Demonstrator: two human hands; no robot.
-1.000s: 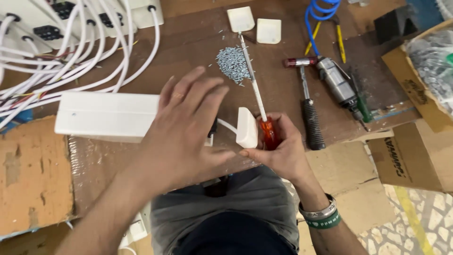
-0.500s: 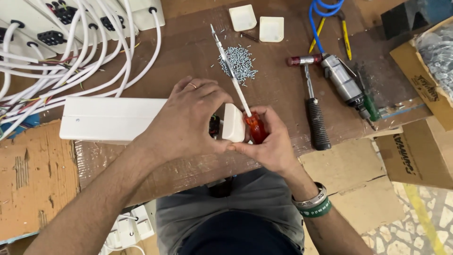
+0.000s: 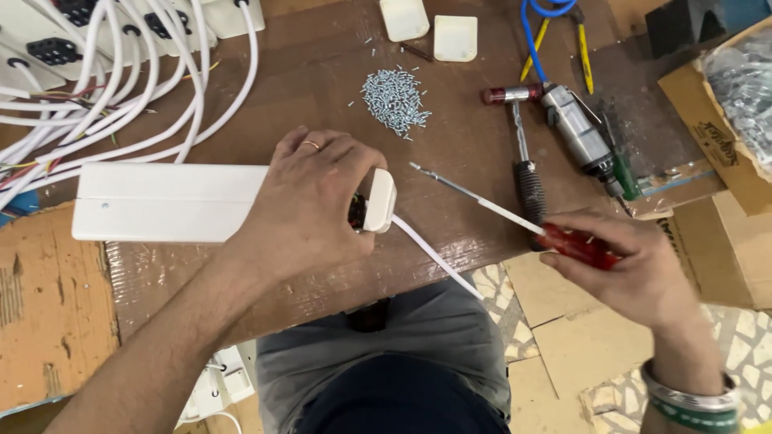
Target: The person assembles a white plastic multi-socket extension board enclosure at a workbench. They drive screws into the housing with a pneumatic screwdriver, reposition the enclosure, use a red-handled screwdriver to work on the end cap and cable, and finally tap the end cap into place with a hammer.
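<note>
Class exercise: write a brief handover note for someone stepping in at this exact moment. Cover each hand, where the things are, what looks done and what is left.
Left hand presses the white end cap at the right end of the long white casing on the table.
Right hand holds the red-handled screwdriver off to the right, tip clear of the cap.
Screw pile lies beyond.
Done: cap seated on the end.
Left: whether screws are in cannot be seen.

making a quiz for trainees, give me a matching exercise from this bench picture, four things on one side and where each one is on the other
Things:
1. screwdriver
2. white plug
3. pile of screws
4. hammer

Places:
A. loose on the table top, near the far edge
B. in the right hand
C. under the left hand
D. lying beside the grey air tool

Pairs: 1-B, 2-C, 3-A, 4-D
</note>
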